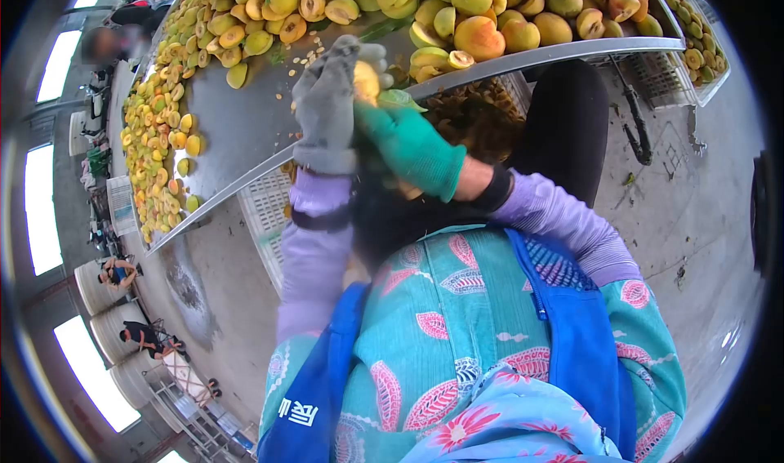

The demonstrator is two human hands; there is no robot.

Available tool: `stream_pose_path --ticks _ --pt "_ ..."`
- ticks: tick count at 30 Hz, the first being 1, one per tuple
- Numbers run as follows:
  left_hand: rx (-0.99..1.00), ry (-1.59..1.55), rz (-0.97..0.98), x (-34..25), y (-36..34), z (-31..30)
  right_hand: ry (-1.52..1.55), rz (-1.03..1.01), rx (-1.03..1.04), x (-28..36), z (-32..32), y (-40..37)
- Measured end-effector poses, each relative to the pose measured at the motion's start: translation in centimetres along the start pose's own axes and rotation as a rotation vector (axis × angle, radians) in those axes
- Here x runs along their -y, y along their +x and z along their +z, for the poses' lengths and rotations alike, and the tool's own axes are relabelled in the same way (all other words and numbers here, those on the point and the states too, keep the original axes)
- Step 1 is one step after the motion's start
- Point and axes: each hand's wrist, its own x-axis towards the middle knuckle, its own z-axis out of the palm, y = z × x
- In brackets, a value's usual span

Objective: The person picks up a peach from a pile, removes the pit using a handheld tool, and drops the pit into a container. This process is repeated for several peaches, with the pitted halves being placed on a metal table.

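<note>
My left hand [327, 104], in a grey glove, is closed around a yellow-orange fruit [366, 83] that looks like an apricot, at the near edge of a metal table [237, 120]. Against that fruit is my right hand [416, 144] in a green glove, its fingers curled and smeared by motion. Whatever sits inside the right fingers is hidden. Beyond both hands lie many halved and whole apricots [482, 38], yellow to green, some with the stone showing. Small pale bits [302, 59] are scattered on the metal beside my left hand.
Below the table edge a container holds brown pieces [469, 112]. A white plastic crate [265, 210] stands under my left forearm. Another crate of fruit [694, 46] is at the right. Large pale barrels [118, 332] and other people [143, 336] are far off at the left.
</note>
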Motion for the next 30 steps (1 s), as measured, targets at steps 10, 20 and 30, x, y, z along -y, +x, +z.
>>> stream_pose_path --ticks 10,20,30 --pt "0.303 -0.327 -0.097 1.1 -0.4 1.1 0.615 0.406 0.379 2.0 -3.6 -1.2" --pt "0.123 0.649 -0.03 -0.4 -7.9 -17.5 0.761 0.405 0.306 1.5 -7.7 -1.0" --pt "-0.244 1.746 0.018 4.2 24.4 -14.5 0.486 0.322 0.0 3.2 -4.5 0.0"
